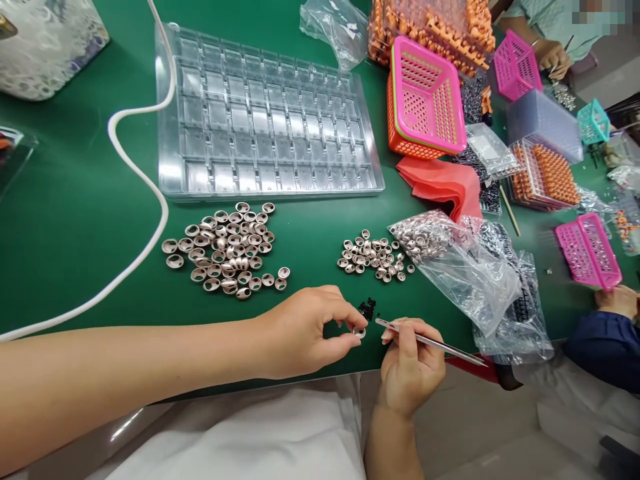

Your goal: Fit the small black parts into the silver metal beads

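A smooth, dark green counter fills the scene, crowded along its far right. Near its front edge the left hand pinches a small metal ring between thumb and forefinger, just above the surface. The right hand is closed around slim steel tweezers, tips pointing left, close beside the ring. A tiny heap of black bits lies just beyond them. Farther back sit two scatters of shiny, rounded, pinkish metal cups: a large pile at left, a smaller one at centre. A clear, crinkled plastic bag holds more to the right. A transparent moulded tray with rows of rectangular pockets lies far, and a thick white cable curves past it at left. Perforated pink and orange baskets stand far right.
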A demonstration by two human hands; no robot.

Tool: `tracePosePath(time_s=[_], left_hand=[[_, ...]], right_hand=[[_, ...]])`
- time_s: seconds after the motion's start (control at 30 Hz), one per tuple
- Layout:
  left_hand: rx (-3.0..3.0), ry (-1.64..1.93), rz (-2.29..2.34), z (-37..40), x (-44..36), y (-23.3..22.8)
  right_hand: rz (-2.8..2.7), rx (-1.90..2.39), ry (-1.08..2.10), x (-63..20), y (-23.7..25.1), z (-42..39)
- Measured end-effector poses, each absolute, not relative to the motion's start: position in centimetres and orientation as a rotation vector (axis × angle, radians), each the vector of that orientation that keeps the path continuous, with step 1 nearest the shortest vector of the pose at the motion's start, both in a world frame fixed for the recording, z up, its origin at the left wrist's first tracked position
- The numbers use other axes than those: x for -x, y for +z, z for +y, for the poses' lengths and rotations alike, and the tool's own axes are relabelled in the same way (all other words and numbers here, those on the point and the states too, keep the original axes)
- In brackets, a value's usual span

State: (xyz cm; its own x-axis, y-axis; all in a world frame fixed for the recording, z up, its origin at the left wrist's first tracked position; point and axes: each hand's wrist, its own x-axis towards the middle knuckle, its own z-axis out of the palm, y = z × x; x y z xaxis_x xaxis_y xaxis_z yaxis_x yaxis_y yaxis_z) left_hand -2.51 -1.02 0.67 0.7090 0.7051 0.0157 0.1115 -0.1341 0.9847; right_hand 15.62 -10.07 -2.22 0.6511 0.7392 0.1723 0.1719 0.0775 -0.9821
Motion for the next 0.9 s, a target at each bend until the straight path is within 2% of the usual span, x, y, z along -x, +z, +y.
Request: tracePosePath(time_s=[0.43, 0.6, 0.9], left_hand=[[-1.692, 0.56, 0.63, -1.1, 2.4, 0.6], [-1.998, 0.536, 0.699, 0.4, 2.9, 0.7], [-2.398, -0.006, 0.852, 2.6, 5.0, 3.3]], right_hand=[[-0.883, 1.442, 0.525, -15.6, -2.3, -10.2], [-0.896, 1.459, 0.481, -15.5, -2.7, -10.2], [-0.891, 1.393, 0.554, -15.8, -3.9, -10.9]])
